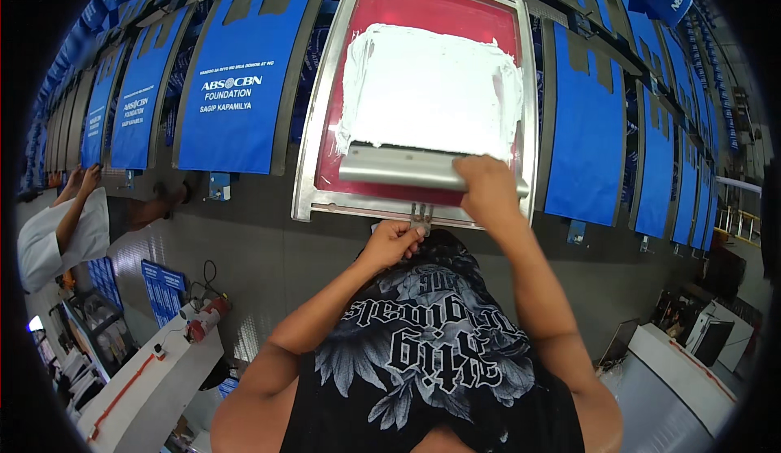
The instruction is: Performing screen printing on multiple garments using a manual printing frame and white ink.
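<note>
As right hand [488, 188] grips | squeegee [423, 168] lies crosswise | blade facing away.

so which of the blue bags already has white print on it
The two blue bags left of the screen frame: the big one right beside it and the next one left. The bag right of the frame shows plain blue.

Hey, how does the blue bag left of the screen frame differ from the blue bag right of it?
The left bag carries white printed lettering; the right bag shows plain blue, no print. The left bag lies well clear of the right hand on the squeegee; the right bag lies close beside it. Both are blue handled bags laid flat on pallets beside the screen frame, which the left hand grips.
</note>
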Demonstrator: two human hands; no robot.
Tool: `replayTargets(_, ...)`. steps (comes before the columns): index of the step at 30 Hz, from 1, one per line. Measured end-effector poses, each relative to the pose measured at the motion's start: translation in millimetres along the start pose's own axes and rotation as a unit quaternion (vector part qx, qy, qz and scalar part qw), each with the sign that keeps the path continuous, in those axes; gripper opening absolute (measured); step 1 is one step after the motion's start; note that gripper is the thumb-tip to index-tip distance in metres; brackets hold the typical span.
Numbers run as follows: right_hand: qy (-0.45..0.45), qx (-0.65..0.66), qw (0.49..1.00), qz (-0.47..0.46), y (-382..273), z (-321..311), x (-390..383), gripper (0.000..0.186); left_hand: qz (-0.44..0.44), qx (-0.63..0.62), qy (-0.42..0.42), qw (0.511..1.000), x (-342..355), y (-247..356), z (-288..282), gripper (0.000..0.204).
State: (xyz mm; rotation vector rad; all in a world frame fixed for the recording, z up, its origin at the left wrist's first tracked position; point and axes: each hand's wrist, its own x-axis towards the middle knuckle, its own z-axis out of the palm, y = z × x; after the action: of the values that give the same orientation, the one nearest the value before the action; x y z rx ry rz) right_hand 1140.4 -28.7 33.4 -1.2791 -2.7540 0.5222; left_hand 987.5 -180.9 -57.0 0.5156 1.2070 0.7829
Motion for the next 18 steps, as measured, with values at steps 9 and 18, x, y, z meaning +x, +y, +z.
replayTargets(9,-0.002,-0.037,0.999,0.029,62.1,-20.0,7.7,0.028,-0.055,0.105,0.11,0.987,16.3,-35.0,-5.4,0.035)
replayTargets(18,0.023,0.425,0.9,0.098,163.6,26.2,8.1,0.032,0.193,0.384,0.364,0.826,-4.1,69.9,-37.8,0.03)
